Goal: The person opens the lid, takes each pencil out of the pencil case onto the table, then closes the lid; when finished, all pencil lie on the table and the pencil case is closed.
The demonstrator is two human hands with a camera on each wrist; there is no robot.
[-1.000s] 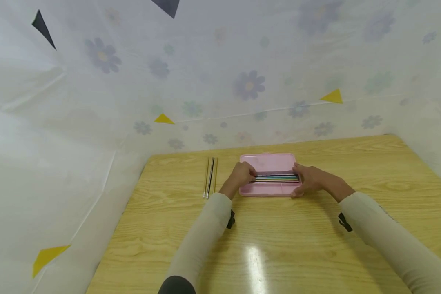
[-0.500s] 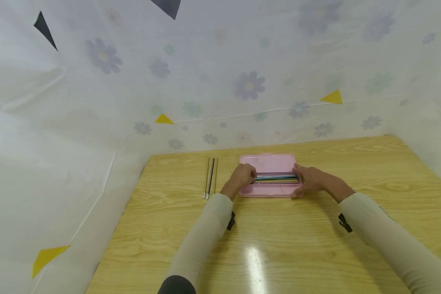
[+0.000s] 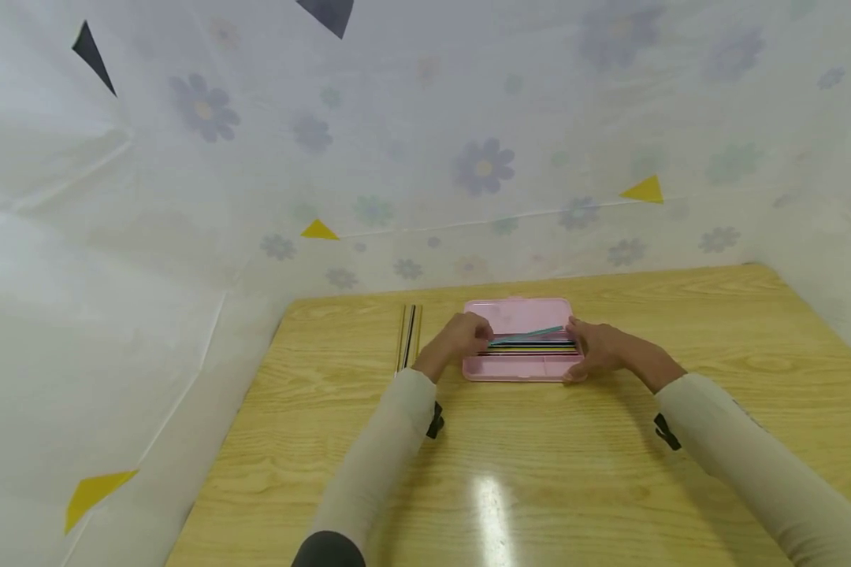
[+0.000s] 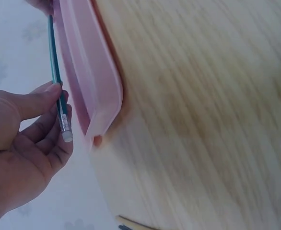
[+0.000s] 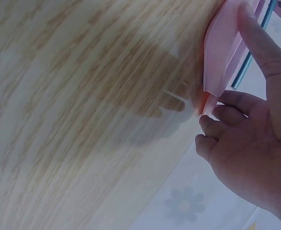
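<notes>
A pink pencil case (image 3: 518, 315) lies open on the far middle of the wooden table (image 3: 539, 465), with several coloured pencils (image 3: 535, 347) lying lengthwise in it. My left hand (image 3: 484, 337) pinches the eraser end of a teal pencil (image 3: 532, 335), which slants up out of the case. The left wrist view shows thumb and fingers (image 4: 52, 93) closed on that pencil (image 4: 54, 52) beside the case wall (image 4: 90, 81). My right hand (image 3: 574, 346) holds the case's right end, thumb (image 5: 258, 40) on its rim and fingers curled under the end of the case (image 5: 217, 72).
Three loose pencils (image 3: 407, 339) lie side by side on the table left of the case. A white flowered sheet (image 3: 425, 157) hangs close behind the table and along both sides. The near half of the tabletop is bare wood with a glare patch.
The teal pencil has come up from among the pencils in the case and now slants upward. My left hand has drawn slightly left with it. The right hand stays on the case.
</notes>
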